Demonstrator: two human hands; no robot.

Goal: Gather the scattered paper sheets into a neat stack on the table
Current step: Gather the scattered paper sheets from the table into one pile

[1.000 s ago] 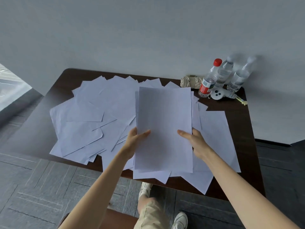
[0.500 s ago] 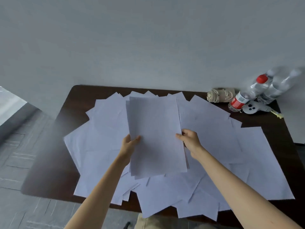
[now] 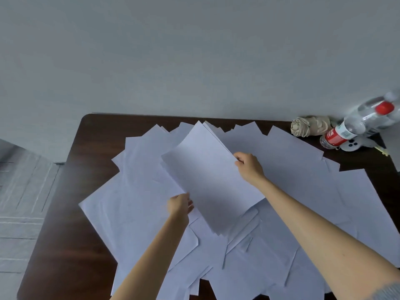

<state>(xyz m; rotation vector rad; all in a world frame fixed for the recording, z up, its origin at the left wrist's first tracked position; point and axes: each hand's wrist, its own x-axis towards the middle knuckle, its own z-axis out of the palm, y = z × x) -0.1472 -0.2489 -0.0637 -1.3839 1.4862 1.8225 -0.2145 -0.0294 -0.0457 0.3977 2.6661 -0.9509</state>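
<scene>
A thin bundle (image 3: 207, 180) of white sheets sits slantwise over the middle of the surface (image 3: 71, 213), with one far corner pointing toward the wall. It looks slightly lifted, and its far left edge curls upward. The left hand (image 3: 179, 205) grips the bundle's near left edge with its fingers curled round the paper. The right hand (image 3: 249, 166) pinches the opposite long edge farther up, fingers bent over it. The loose sheets (image 3: 134, 213) lie under and around the bundle in overlapping layers that cover most of the surface. Water bottles (image 3: 346, 131) stand at the far right corner, apart from the paper.

The paper is probably very light and limp. A bundle held at one end will likely droop, and smooth sheets slide easily over one another and fan out. Two opposite long edges near their middle give the best hold, with the thumb on top and fingers beneath. A flat single sheet is hard to lift, so a raised corner or overlapping edge is the place to catch it. Squeezing hard would crease it.
</scene>
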